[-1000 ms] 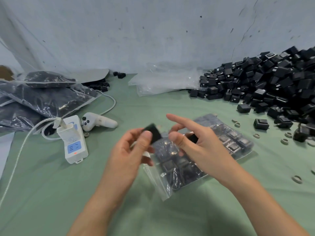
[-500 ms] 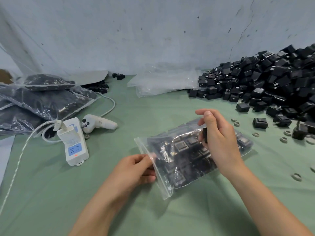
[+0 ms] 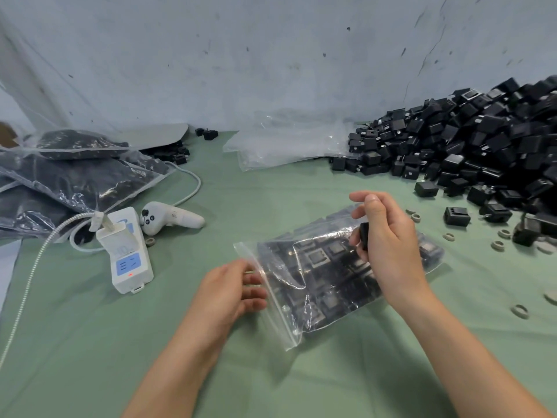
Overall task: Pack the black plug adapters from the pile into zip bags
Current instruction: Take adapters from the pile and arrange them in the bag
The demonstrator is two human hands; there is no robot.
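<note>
Head camera is showing us in the middle of filling the zip bag [image 3: 316,297], which is lying on the green table [image 3: 150,342] and already holding many adapters. Our right hand [image 3: 391,251] is poised over the bag, thumb and fingers clamping one black adapter [image 3: 364,235]. Our left hand [image 3: 229,291] is sitting at the bag's mouth, fingers loosely curled; we cannot tell whether they are gripping the plastic. The pile [image 3: 482,146] is waiting far right. Next, we are judging, the mouth needs lifting open so this adapter can slide in.
</note>
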